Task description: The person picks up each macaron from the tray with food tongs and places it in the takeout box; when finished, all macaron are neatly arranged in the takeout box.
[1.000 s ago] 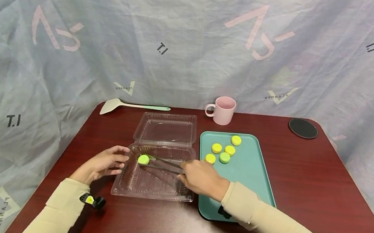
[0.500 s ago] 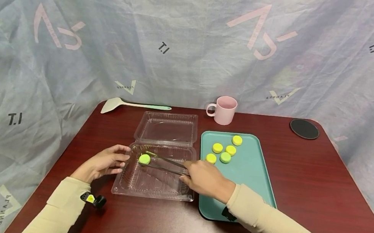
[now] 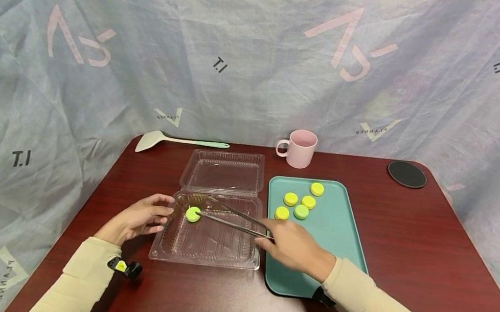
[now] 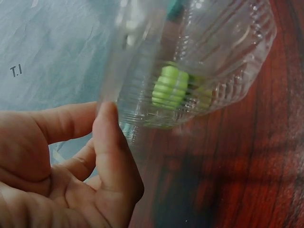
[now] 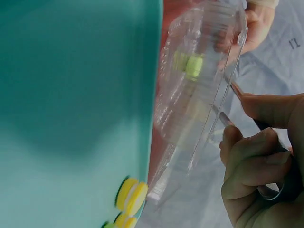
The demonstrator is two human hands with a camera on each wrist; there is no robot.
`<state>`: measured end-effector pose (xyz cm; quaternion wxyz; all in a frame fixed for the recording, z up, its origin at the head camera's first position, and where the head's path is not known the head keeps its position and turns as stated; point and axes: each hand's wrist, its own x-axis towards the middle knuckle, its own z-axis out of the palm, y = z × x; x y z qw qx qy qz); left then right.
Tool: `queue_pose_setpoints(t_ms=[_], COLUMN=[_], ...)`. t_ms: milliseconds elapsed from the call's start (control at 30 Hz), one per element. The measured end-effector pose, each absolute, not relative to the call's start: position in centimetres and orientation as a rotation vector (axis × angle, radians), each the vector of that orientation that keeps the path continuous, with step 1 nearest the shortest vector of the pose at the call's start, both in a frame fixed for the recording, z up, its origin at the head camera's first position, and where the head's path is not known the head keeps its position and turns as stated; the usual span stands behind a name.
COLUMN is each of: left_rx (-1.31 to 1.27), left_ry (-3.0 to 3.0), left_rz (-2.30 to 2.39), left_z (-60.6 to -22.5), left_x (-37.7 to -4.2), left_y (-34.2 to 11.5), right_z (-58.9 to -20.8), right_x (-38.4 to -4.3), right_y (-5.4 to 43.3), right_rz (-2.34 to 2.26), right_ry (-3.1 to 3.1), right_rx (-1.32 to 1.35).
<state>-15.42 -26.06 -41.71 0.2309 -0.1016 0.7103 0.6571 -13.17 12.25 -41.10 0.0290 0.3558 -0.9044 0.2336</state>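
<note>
A clear plastic clamshell container [image 3: 205, 262] lies with its lid [image 3: 225, 172] laid back. One green macaron [image 3: 193, 214] rests inside, toward the left wall. My left hand [image 3: 137, 219] is at the container's left side; in the left wrist view its thumb and forefinger pinch the rim [image 4: 110, 85]. My right hand [image 3: 296, 249] grips metal tongs [image 3: 235, 226], which reach leftward over the container. The tongs' arms are spread: one tip overlaps the macaron's right edge, the other stands farther back. The right wrist view shows fingers curled round the tongs.
Right of the container lies a teal tray [image 3: 328, 242] bearing several yellow macarons [image 3: 308, 202] and a green macaron [image 3: 301, 212]. Along the back stand a pink mug [image 3: 302, 150] and a spatula [image 3: 152, 139]. A dark round coaster [image 3: 407, 174] lies at back right.
The tongs have spread apart and let go of the green macaron, which stays in the container. My right hand has drawn back to the right; the left hand keeps its place.
</note>
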Motion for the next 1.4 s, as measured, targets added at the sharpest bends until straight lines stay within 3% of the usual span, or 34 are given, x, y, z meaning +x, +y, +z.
queue_pose_setpoints(t_ms=[1400], left_rx=[-0.266], left_ry=[1.991], left_rz=[1.782], left_z=[-41.9], left_x=[-15.3], left_y=[-26.1], right_z=[-42.7], right_x=[-12.0], right_y=[21.7], right_rz=[0.826], right_ry=[-2.845], right_rx=[0.54])
